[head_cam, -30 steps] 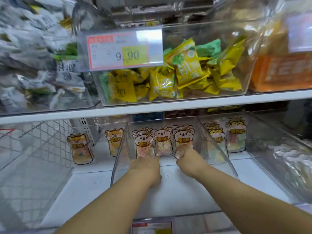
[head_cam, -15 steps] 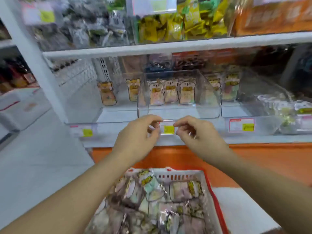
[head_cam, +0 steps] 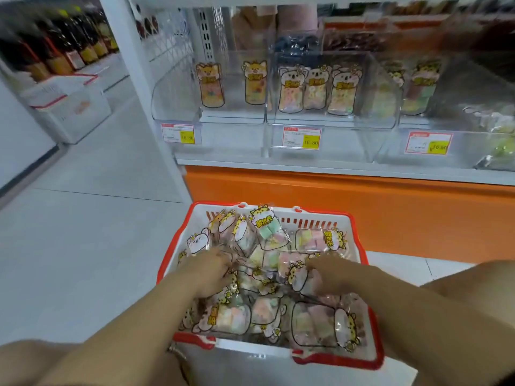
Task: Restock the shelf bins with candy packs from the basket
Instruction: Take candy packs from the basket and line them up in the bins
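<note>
Left hand (head_cam: 211, 271), right hand (head_cam: 328, 277), inside basket rim (head_cam: 348, 361)

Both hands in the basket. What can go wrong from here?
1. Candy packs in the basket mix animal designs, but the shelf bins are sorted by design; one may land in the wrong bin.
2. Packs overlap under the left hand and right hand; lifting one may drag others out.
3. Koala packs stand upright in the middle bin; new stock may topple them.

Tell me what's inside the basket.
Clear candy packs with cartoon animal labels fill the basket. The left hand and right hand lie among them, covering some; its floor is hidden.
</note>
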A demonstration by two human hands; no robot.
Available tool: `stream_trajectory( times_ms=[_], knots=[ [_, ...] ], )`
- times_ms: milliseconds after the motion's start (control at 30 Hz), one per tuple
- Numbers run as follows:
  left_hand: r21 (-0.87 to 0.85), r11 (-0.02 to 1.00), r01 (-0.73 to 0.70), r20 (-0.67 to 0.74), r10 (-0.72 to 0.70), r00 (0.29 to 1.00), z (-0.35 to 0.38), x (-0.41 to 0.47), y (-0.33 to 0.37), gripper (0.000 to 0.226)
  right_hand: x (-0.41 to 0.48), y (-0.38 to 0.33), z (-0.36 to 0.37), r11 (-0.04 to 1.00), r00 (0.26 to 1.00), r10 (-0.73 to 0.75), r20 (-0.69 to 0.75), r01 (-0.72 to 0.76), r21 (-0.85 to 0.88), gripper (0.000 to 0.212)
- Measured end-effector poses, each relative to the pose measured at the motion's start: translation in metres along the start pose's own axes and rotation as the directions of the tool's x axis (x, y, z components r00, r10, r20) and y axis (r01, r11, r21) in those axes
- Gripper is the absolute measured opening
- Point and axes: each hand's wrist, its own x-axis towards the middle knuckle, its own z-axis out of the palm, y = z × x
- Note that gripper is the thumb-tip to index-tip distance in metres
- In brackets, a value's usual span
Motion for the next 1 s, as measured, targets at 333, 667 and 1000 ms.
stream_trajectory(
  times_ms=[333,667,1000],
  knots=[
    [0.073,0.996,0.041,0.063,-0.045,0.997,0.008,0.003,0.007,0.040,0.021,0.025,0.016,0.988,0.989,0.128,-0.078,-0.120,0.100,0.079],
    [-0.996,0.085,0.005,0.003,-0.033,0.999,-0.025,0.013,0.056,0.065,-0.034,-0.041,-0.041,0.650,0.940,-0.096,-0.327,0.308,0.695,0.032],
    [-0.998,0.066,-0.018,-0.026,-0.130,0.991,-0.013,0.004,0.034,0.042,-0.008,0.015,0.035,0.996,0.989,0.038,0.142,-0.049,0.079,0.060]
  ],
)
